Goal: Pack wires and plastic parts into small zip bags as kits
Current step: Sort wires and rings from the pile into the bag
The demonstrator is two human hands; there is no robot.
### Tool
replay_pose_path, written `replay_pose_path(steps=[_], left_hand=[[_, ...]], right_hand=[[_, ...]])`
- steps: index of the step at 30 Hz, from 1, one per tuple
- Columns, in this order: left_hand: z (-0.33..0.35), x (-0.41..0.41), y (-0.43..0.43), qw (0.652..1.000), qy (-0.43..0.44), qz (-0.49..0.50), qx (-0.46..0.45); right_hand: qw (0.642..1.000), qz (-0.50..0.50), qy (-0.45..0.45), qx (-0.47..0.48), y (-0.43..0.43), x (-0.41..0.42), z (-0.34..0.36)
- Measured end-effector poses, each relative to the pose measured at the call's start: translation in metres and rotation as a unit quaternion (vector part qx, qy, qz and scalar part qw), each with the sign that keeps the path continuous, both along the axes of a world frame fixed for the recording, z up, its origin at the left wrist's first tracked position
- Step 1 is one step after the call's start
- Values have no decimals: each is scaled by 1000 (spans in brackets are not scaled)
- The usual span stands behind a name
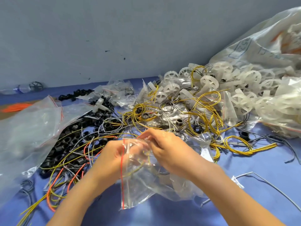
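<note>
A small clear zip bag [135, 180] with a red seal line hangs between both hands at the centre. My left hand [112, 158] grips its left edge by the red strip. My right hand [164, 149] pinches the bag's upper right edge, fingers curled. Thin yellow wire shows inside the bag. Black plastic rings [65, 144] lie heaped to the left with yellow, grey and orange wires [55, 181] over them. Coiled yellow wires [205, 115] and white plastic wheels [210, 80] pile up at the right rear.
A large clear bag [27, 128] lies at the left. A big sack of white parts [267, 51] fills the far right. Filled small bags [114, 92] sit at the back. The blue cloth [244, 163] covers the table; a grey wall stands behind.
</note>
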State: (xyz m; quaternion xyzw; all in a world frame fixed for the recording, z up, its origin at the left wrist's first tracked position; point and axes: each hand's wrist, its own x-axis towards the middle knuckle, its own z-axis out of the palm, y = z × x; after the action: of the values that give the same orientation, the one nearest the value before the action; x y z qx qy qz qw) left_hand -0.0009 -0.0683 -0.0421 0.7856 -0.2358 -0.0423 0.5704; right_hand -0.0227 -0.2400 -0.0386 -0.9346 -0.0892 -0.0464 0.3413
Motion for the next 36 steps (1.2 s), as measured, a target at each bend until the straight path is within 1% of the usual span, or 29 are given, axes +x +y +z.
replay_pose_path(steps=[2, 5, 8, 10, 14, 18, 21, 23, 25, 27, 29, 32, 36], left_hand=[[-4, 11, 8, 999, -2, 41, -31], [-12, 35, 21, 984, -10, 169, -63], [-18, 53, 26, 966, -17, 253, -51], [-21, 60, 24, 965, -31, 261, -17], [-21, 64, 7, 967, -59, 243, 48], [-21, 68, -14, 972, -68, 208, 90], [-24, 70, -30, 973, -70, 186, 114], [-23, 72, -40, 975, -70, 175, 116], [-22, 78, -49, 975, -72, 170, 126], [-21, 88, -55, 969, -61, 181, 154], [-23, 97, -58, 961, -45, 204, 181], [-28, 108, -62, 946, -44, 228, 224], [-34, 122, -68, 937, -45, 223, 267]], right_hand=[[1000, -4, 7, -11, -1, 0, 0], [999, 0, 25, -23, -1, 2, 1], [999, 5, 48, -22, -2, 3, 1], [998, 8, 57, -19, -4, 3, 0], [997, 13, 72, -13, -13, 2, -2], [996, 8, 86, 0, -25, -2, -1], [997, -4, 80, 18, -34, -7, 0], [996, -5, 61, 60, -36, -9, 3], [987, -4, 44, 156, -39, -8, 12], [963, -17, 29, 267, -47, -7, 26], [937, -33, 16, 346, -61, -6, 37], [908, -60, 5, 414, -81, -4, 44], [868, -92, 5, 488, -101, -1, 45]])
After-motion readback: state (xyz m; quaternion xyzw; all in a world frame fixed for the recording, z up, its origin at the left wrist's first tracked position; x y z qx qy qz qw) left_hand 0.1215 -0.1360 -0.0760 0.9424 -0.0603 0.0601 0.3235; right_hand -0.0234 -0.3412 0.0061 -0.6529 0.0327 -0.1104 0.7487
